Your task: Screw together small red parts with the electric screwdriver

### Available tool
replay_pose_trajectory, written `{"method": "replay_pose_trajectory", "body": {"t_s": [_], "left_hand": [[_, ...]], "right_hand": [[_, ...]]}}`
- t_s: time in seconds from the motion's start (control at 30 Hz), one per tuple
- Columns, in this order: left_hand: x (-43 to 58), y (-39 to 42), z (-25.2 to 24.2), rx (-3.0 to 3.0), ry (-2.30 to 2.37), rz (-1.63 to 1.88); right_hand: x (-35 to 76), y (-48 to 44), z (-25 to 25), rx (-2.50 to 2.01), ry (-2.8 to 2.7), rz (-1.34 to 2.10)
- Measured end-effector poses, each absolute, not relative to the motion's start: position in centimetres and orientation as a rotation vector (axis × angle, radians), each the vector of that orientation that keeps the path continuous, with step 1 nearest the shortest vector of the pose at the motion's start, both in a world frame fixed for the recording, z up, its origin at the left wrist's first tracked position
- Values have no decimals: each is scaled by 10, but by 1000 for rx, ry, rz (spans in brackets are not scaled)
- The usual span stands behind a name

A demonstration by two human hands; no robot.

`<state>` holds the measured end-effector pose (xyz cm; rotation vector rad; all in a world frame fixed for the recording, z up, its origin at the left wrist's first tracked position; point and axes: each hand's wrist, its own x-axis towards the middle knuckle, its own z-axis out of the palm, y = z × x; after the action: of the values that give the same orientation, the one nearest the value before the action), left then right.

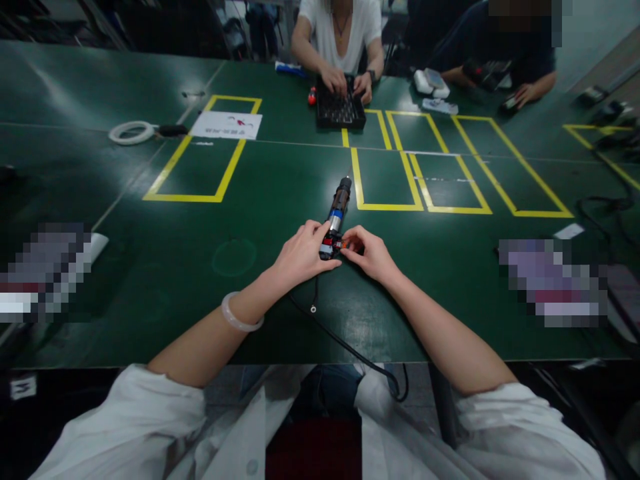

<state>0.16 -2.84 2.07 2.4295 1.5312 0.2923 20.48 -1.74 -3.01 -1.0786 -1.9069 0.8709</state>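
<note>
An electric screwdriver [339,200] lies on the green table, its thin bit pointing away from me. Its casing looks partly taken off, with a silver and blue motor section and small red and black parts showing at the near end. My left hand [304,252] grips that near end from the left, thumb along the top. From the right, my right hand [369,252] pinches a small orange-red piece [344,245] against the tool's side; its exact kind is too small to tell. A black cable [345,343] with a ring terminal [313,309] runs down over the table edge.
Yellow tape rectangles [390,207] mark the table [280,167]. A paper sheet [227,125] and a coiled white cable [131,133] lie far left. Across from me, a person's hands [336,83] work in a black tray [341,122]. Blurred devices [555,280] flank me.
</note>
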Motion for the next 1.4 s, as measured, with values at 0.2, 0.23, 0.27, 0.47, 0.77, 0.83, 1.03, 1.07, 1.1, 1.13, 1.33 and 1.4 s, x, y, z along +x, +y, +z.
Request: {"method": "replay_pose_trajectory", "body": {"t_s": [0.2, 0.23, 0.27, 0.47, 0.77, 0.83, 1.03, 1.07, 1.1, 1.13, 1.33, 1.4], "left_hand": [[1, -27, 16, 2456, 1518, 316], [1, -26, 15, 2463, 1519, 319], [1, -26, 15, 2469, 1521, 318], [0, -28, 12, 2496, 1538, 305], [1, -31, 13, 2511, 1552, 320], [3, -32, 13, 2509, 1579, 323], [12, -34, 9, 2478, 1706, 329], [13, -34, 8, 2475, 1720, 335], [13, -34, 8, 2473, 1734, 338], [13, -34, 8, 2472, 1744, 339], [14, -33, 11, 2466, 1759, 298], [13, -32, 12, 2473, 1758, 291]], "right_hand": [[208, -17, -31, -1106, -1965, 795], [208, -17, -31, -1100, -1974, 785], [208, -17, -30, -1091, -1980, 774], [206, -21, -25, -1089, -1957, 771], [202, -27, -18, -1178, -1913, 724], [201, -29, -17, -1192, -1920, 694], [200, -33, -12, -1211, -1953, 622], [200, -34, -12, -1204, -1956, 618], [200, -34, -11, -1197, -1956, 615], [200, -35, -11, -1190, -1957, 616], [199, -35, -16, -1127, -1981, 622], [199, -34, -18, -1122, -1979, 633]]}}
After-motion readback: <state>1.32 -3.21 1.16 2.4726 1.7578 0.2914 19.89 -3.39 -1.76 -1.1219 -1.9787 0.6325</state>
